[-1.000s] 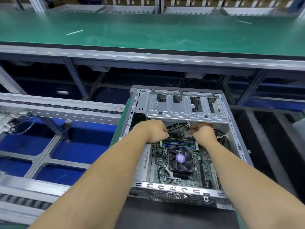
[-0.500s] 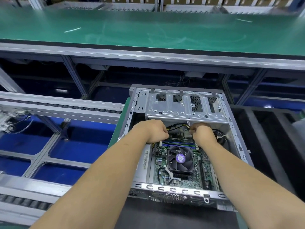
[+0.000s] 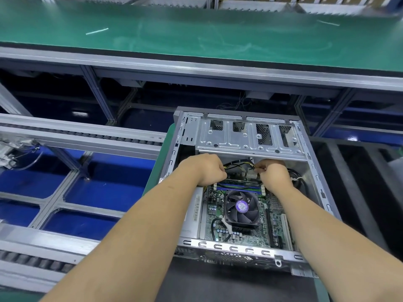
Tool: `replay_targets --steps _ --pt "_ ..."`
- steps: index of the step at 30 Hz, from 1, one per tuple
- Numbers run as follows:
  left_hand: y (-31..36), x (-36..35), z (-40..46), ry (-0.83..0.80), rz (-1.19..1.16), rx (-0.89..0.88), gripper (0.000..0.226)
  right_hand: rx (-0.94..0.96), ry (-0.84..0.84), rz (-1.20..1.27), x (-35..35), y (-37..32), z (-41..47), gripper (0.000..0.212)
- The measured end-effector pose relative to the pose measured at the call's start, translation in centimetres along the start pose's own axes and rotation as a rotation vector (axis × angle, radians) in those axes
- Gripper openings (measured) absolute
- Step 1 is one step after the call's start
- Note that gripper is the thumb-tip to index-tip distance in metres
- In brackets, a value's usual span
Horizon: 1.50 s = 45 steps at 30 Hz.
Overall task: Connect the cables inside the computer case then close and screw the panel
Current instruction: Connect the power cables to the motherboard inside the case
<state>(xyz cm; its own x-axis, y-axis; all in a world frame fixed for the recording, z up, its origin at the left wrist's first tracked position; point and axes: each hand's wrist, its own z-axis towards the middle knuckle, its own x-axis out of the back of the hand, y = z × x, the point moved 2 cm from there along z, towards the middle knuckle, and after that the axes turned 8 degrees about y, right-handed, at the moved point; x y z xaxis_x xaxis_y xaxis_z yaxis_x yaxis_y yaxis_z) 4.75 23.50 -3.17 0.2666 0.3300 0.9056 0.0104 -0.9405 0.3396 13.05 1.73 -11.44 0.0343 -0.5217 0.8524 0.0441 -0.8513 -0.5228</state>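
An open computer case (image 3: pixel 314 162) lies flat in front of me, its side panel off. Inside are a green motherboard (image 3: pixel 246 236) and a black cooler fan (image 3: pixel 241 209) with a purple label. A bundle of yellow and black cables (image 3: pixel 238 165) runs under the silver drive bay bracket (image 3: pixel 244 138). My left hand (image 3: pixel 205 170) is curled at the left end of that bundle; what its fingers hold is hidden. My right hand (image 3: pixel 272 174) pinches the cable connector at the bundle's right end, above the memory slots (image 3: pixel 237 187).
A coiled black cable (image 3: pixel 302 182) with a white tie lies at the case's right wall. A roller conveyor rail (image 3: pixel 82 136) runs to the left over blue floor. A green workbench (image 3: pixel 196 35) spans the back. Black foam (image 3: pixel 353 192) lies to the right.
Both hands stay at the cable bundle under the drive bracket. The right hand's fingers have shifted slightly on the connector; the case has not moved.
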Motion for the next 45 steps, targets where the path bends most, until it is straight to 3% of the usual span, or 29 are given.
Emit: replay_targets --steps 15,21,33,45 --pt "0.1 0.1 -0.1 0.002 -0.018 0.001 0.036 -0.037 -0.033 0.023 0.2 0.0 0.2 0.013" --pt "0.2 0.2 -0.2 -0.015 -0.022 0.011 0.035 -0.088 -0.145 -0.052 0.4 -0.4 0.8 0.014" --pt "0.1 0.2 -0.2 -0.027 -0.026 0.027 0.036 0.001 -0.100 -0.125 0.8 -0.9 0.0 0.022" --pt "0.2 0.4 -0.5 -0.011 -0.002 0.019 0.036 0.060 -0.173 -0.314 1.5 -2.3 -0.4 0.024"
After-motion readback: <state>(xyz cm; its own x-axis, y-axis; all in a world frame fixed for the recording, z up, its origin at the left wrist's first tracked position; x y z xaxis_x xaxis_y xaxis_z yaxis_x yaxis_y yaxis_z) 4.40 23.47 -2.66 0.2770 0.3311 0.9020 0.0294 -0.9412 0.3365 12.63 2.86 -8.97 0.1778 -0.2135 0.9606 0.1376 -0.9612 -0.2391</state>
